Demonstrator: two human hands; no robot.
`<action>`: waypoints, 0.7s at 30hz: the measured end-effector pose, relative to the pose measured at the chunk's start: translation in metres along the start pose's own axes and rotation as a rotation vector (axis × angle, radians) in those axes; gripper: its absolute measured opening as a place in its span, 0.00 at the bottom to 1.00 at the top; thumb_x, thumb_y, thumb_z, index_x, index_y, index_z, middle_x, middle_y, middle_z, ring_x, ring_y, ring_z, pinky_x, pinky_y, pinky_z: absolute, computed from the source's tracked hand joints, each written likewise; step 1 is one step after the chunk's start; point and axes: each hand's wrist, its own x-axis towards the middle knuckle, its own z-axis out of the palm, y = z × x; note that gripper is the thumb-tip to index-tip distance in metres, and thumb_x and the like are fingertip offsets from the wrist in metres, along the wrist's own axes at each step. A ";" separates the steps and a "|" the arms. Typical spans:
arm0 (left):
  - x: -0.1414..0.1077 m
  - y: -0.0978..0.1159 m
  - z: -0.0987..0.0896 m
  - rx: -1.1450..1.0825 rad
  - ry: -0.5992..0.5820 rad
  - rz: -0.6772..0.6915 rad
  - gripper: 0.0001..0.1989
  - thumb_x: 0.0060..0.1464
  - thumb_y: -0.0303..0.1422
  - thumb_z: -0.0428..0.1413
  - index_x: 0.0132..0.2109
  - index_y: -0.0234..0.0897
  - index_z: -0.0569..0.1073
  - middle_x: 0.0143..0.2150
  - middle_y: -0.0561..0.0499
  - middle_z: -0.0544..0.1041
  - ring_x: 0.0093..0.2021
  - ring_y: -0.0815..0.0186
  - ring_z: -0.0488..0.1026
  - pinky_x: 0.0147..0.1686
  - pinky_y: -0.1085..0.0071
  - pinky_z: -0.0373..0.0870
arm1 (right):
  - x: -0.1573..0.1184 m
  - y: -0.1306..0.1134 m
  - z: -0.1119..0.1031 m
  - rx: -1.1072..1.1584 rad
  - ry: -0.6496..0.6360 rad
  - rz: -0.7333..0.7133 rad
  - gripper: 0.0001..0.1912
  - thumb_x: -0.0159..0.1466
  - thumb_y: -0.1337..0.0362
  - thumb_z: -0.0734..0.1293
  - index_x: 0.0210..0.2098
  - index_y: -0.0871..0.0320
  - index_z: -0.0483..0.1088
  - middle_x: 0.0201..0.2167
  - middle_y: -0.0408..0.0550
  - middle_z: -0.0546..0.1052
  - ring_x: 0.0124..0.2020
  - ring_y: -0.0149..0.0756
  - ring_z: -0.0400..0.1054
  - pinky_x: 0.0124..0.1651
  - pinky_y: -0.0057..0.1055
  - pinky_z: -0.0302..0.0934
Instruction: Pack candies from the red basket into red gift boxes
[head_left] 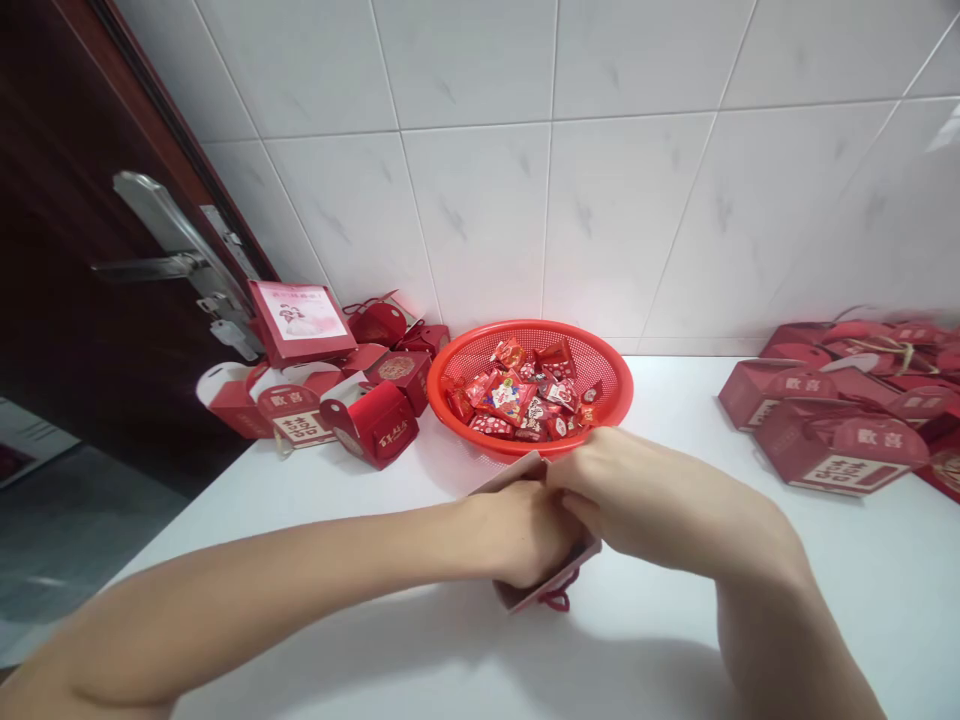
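In the middle of the white table, just in front of the basket, a small open candy box (546,588) is tilted between my hands. A dark red cord (556,600) hangs from its near side. My left hand (517,530) reaches into the box opening, its fingers hidden inside. From the right, my right hand (604,485) is bent over the box's far right edge with curled fingers closed on it; the fingertips are out of sight. Close beyond both hands stands a red plastic basket (624,395) holding several wrapped candies (510,397).
Several red boxes (373,425) crowd the table's back left, one with a pink picture lid (304,312). More red boxes (836,445) are piled at the right. A white tiled wall (480,220) rises behind; a dark door with a metal handle (169,262) is at left.
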 end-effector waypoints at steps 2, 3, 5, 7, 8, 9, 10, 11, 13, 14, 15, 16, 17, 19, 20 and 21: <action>0.005 -0.001 0.009 -0.037 0.045 -0.028 0.05 0.50 0.21 0.57 0.31 0.35 0.72 0.34 0.46 0.80 0.31 0.61 0.75 0.30 0.69 0.68 | 0.004 0.000 0.001 -0.024 -0.020 0.017 0.12 0.55 0.80 0.59 0.20 0.61 0.62 0.16 0.40 0.61 0.18 0.25 0.45 0.23 0.30 0.38; 0.006 -0.001 0.012 -0.050 0.054 -0.051 0.05 0.51 0.20 0.56 0.32 0.34 0.72 0.34 0.46 0.80 0.31 0.61 0.76 0.29 0.69 0.68 | 0.006 0.001 0.000 -0.029 -0.029 0.022 0.12 0.55 0.80 0.59 0.20 0.61 0.62 0.16 0.39 0.60 0.18 0.24 0.45 0.23 0.30 0.37; 0.009 -0.003 0.017 -0.053 0.051 -0.100 0.06 0.52 0.20 0.55 0.34 0.34 0.72 0.35 0.46 0.80 0.31 0.60 0.76 0.27 0.69 0.66 | 0.009 0.000 -0.001 -0.038 -0.036 0.033 0.11 0.55 0.80 0.59 0.21 0.61 0.62 0.16 0.39 0.59 0.18 0.25 0.45 0.22 0.29 0.37; 0.010 -0.004 0.019 -0.043 0.041 -0.120 0.06 0.52 0.21 0.55 0.34 0.35 0.71 0.35 0.46 0.80 0.31 0.59 0.76 0.26 0.68 0.66 | 0.010 -0.001 -0.002 -0.045 -0.039 0.037 0.11 0.54 0.80 0.59 0.21 0.61 0.62 0.16 0.39 0.59 0.18 0.25 0.45 0.22 0.29 0.36; 0.011 -0.006 0.020 -0.041 0.047 -0.106 0.05 0.52 0.21 0.55 0.34 0.35 0.71 0.36 0.45 0.80 0.31 0.59 0.77 0.26 0.68 0.66 | 0.010 -0.002 -0.003 -0.048 -0.043 0.036 0.11 0.53 0.80 0.59 0.21 0.60 0.62 0.16 0.39 0.58 0.18 0.25 0.44 0.22 0.29 0.36; 0.012 -0.007 0.020 -0.036 0.057 -0.084 0.05 0.52 0.22 0.55 0.34 0.36 0.71 0.36 0.45 0.80 0.32 0.58 0.77 0.27 0.67 0.67 | 0.010 -0.003 -0.003 -0.053 -0.049 0.036 0.11 0.53 0.80 0.59 0.20 0.60 0.62 0.15 0.39 0.57 0.18 0.25 0.43 0.22 0.29 0.36; 0.012 -0.008 0.021 -0.034 0.064 -0.061 0.04 0.51 0.23 0.55 0.34 0.36 0.71 0.37 0.44 0.81 0.33 0.56 0.77 0.29 0.67 0.68 | 0.010 -0.004 -0.004 -0.056 -0.058 0.033 0.11 0.52 0.80 0.59 0.20 0.60 0.62 0.15 0.39 0.56 0.18 0.25 0.42 0.22 0.29 0.35; 0.013 -0.009 0.022 -0.035 0.066 -0.041 0.04 0.51 0.24 0.56 0.34 0.36 0.72 0.38 0.44 0.81 0.35 0.55 0.78 0.31 0.66 0.70 | 0.009 -0.005 -0.004 -0.058 -0.068 0.033 0.11 0.51 0.81 0.59 0.20 0.60 0.61 0.15 0.39 0.55 0.18 0.25 0.41 0.22 0.30 0.35; 0.015 -0.011 0.023 -0.049 0.058 -0.029 0.02 0.51 0.26 0.57 0.34 0.37 0.72 0.39 0.44 0.81 0.38 0.54 0.78 0.33 0.66 0.72 | 0.008 -0.006 -0.004 -0.061 -0.081 0.040 0.11 0.51 0.81 0.59 0.19 0.60 0.61 0.15 0.38 0.53 0.18 0.25 0.40 0.22 0.29 0.35; 0.015 -0.011 0.024 -0.064 0.055 -0.037 0.02 0.51 0.27 0.58 0.34 0.37 0.72 0.38 0.45 0.81 0.38 0.54 0.78 0.33 0.65 0.72 | 0.007 -0.006 -0.005 -0.059 -0.083 0.047 0.11 0.51 0.80 0.59 0.19 0.60 0.61 0.15 0.38 0.53 0.18 0.25 0.40 0.22 0.29 0.35; 0.016 -0.012 0.025 -0.086 0.062 -0.044 0.02 0.50 0.27 0.59 0.33 0.37 0.73 0.37 0.46 0.80 0.37 0.55 0.78 0.34 0.66 0.72 | 0.007 -0.005 -0.005 -0.054 -0.079 0.054 0.11 0.52 0.80 0.59 0.20 0.60 0.61 0.15 0.38 0.54 0.18 0.25 0.41 0.22 0.29 0.35; 0.016 -0.012 0.026 -0.111 0.077 -0.050 0.02 0.50 0.28 0.59 0.33 0.38 0.73 0.35 0.47 0.80 0.36 0.55 0.77 0.33 0.66 0.73 | 0.006 -0.005 -0.005 -0.045 -0.075 0.061 0.11 0.53 0.80 0.59 0.20 0.60 0.61 0.15 0.38 0.54 0.18 0.25 0.41 0.22 0.29 0.36; 0.016 -0.012 0.027 -0.136 0.098 -0.057 0.03 0.49 0.28 0.60 0.33 0.38 0.73 0.33 0.48 0.79 0.35 0.56 0.77 0.33 0.66 0.73 | 0.006 -0.004 -0.005 -0.033 -0.071 0.068 0.11 0.53 0.80 0.59 0.20 0.60 0.61 0.15 0.38 0.55 0.18 0.25 0.42 0.22 0.29 0.36; 0.015 -0.012 0.028 -0.186 0.129 -0.065 0.03 0.48 0.28 0.60 0.33 0.38 0.73 0.32 0.49 0.78 0.33 0.58 0.76 0.32 0.67 0.72 | 0.004 -0.002 -0.006 -0.004 -0.071 0.074 0.11 0.53 0.80 0.59 0.20 0.60 0.60 0.15 0.39 0.56 0.18 0.25 0.43 0.21 0.29 0.36; 0.014 -0.012 0.028 -0.212 0.141 -0.072 0.03 0.49 0.28 0.60 0.33 0.37 0.73 0.32 0.49 0.78 0.33 0.58 0.76 0.31 0.67 0.72 | 0.003 0.000 -0.006 0.008 -0.068 0.073 0.11 0.53 0.80 0.59 0.20 0.60 0.59 0.15 0.39 0.56 0.18 0.25 0.44 0.21 0.29 0.37; 0.012 -0.012 0.026 -0.245 0.160 -0.077 0.03 0.49 0.27 0.60 0.33 0.37 0.73 0.32 0.48 0.78 0.32 0.59 0.75 0.30 0.67 0.71 | 0.001 0.001 -0.007 0.016 -0.062 0.072 0.11 0.53 0.80 0.59 0.19 0.60 0.59 0.15 0.39 0.57 0.18 0.25 0.45 0.21 0.29 0.37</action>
